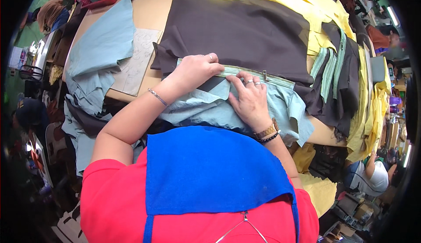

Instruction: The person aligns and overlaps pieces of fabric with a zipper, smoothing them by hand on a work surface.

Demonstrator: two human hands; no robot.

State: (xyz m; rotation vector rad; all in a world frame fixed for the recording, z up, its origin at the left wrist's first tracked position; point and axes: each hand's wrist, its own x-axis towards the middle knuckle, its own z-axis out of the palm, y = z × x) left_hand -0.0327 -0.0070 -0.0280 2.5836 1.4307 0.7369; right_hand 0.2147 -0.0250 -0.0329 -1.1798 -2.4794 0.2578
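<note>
Zipper strip (230, 71) runs 9-to-3ish, slider (264, 75) at 1 o'clock from the loosely spread right hand (251, 100); can't tell if left hand (193, 72) pinches.

Touching the zip (280, 81) with 2 hands: with the left hand (197, 69) toward its left end, with the right hand (252, 100) just beside the slider (265, 75). Bordered by dark cloth (237, 28) on the far side, blue cloth (201, 111) on the near side. Flanked by a paper (140, 58) to the left, more zips (330, 75) to the right.
</note>
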